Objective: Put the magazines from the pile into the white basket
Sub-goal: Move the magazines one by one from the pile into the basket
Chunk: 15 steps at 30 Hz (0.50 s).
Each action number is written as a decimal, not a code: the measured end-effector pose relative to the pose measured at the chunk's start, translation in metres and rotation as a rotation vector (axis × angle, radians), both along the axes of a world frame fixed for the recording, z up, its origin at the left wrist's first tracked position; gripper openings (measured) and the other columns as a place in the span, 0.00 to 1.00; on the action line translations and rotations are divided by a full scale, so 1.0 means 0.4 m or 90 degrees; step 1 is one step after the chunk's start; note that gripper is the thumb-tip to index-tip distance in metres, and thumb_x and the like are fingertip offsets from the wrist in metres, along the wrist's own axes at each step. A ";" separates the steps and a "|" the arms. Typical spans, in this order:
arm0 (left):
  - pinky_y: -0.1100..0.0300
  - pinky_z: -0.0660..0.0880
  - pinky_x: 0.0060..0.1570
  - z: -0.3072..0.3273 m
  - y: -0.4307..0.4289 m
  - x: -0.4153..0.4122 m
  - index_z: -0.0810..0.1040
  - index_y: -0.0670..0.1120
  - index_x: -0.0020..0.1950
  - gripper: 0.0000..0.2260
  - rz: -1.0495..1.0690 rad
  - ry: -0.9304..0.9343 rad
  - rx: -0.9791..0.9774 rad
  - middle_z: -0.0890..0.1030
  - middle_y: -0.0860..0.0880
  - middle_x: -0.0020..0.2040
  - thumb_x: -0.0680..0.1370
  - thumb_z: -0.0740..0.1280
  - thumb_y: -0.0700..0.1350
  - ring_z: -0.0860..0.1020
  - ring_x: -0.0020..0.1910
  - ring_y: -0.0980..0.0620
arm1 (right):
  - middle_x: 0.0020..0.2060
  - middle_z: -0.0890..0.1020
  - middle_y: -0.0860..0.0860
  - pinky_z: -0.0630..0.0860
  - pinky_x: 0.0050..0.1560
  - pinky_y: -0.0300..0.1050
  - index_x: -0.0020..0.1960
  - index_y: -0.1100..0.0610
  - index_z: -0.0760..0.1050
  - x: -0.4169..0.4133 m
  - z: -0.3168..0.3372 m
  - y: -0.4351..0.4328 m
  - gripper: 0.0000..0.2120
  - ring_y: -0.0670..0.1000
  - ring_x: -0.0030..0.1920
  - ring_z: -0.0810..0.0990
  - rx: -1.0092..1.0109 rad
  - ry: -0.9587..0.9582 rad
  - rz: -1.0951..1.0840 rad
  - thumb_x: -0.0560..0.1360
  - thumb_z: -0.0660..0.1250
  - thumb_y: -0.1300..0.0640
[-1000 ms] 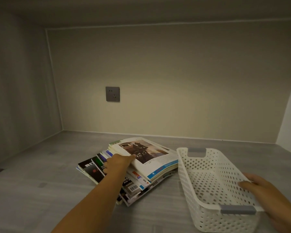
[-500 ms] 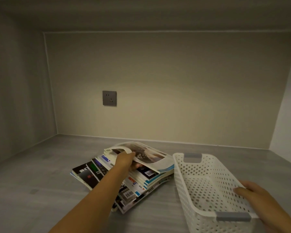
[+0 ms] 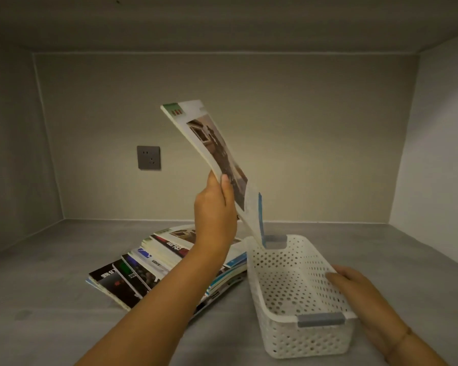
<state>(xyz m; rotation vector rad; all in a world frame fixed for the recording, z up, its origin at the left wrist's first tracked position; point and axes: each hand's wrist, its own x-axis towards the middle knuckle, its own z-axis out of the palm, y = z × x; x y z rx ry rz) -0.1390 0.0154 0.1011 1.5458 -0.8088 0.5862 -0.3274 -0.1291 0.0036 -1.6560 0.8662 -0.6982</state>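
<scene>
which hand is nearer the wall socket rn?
Left. The left hand is raised, holding a magazine, just right of and below the socket. The right hand rests low on the basket, far right.

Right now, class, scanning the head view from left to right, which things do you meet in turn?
Wall socket → pile of magazines on the shelf → left hand holding the lifted magazine → white basket → right hand on the basket's right rim.
</scene>
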 end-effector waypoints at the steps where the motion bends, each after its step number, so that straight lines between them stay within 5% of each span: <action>1: 0.54 0.79 0.32 -0.006 -0.015 -0.020 0.73 0.46 0.55 0.13 0.006 -0.011 0.012 0.77 0.51 0.36 0.82 0.52 0.51 0.79 0.33 0.52 | 0.50 0.80 0.50 0.72 0.37 0.42 0.61 0.56 0.72 0.000 0.001 0.002 0.15 0.49 0.44 0.79 0.002 -0.028 0.002 0.75 0.62 0.54; 5: 0.63 0.70 0.28 -0.071 -0.077 -0.111 0.69 0.43 0.68 0.19 0.018 -0.039 0.100 0.76 0.51 0.34 0.83 0.51 0.50 0.76 0.32 0.50 | 0.65 0.71 0.48 0.68 0.53 0.41 0.70 0.49 0.63 -0.006 -0.005 0.008 0.27 0.47 0.57 0.72 -0.023 -0.120 0.046 0.73 0.64 0.47; 8: 0.52 0.75 0.40 -0.115 -0.106 -0.184 0.62 0.44 0.75 0.21 0.004 -0.043 0.144 0.82 0.41 0.46 0.83 0.52 0.49 0.80 0.42 0.43 | 0.71 0.63 0.43 0.64 0.63 0.43 0.72 0.41 0.56 -0.017 -0.018 0.000 0.41 0.44 0.68 0.64 -0.100 -0.150 0.147 0.63 0.68 0.38; 12: 0.60 0.72 0.36 -0.150 -0.131 -0.275 0.55 0.50 0.77 0.23 -0.033 -0.056 0.176 0.81 0.43 0.49 0.82 0.54 0.46 0.79 0.40 0.48 | 0.67 0.60 0.29 0.64 0.61 0.31 0.70 0.32 0.47 -0.005 -0.041 -0.012 0.52 0.31 0.66 0.62 -0.270 -0.069 0.229 0.55 0.74 0.33; 15: 0.56 0.76 0.46 -0.182 -0.140 -0.318 0.52 0.51 0.78 0.24 -0.040 -0.034 0.243 0.79 0.45 0.58 0.82 0.52 0.46 0.79 0.48 0.48 | 0.63 0.60 0.22 0.64 0.56 0.21 0.72 0.36 0.47 0.013 -0.049 -0.020 0.49 0.29 0.64 0.63 -0.338 -0.073 0.221 0.59 0.71 0.32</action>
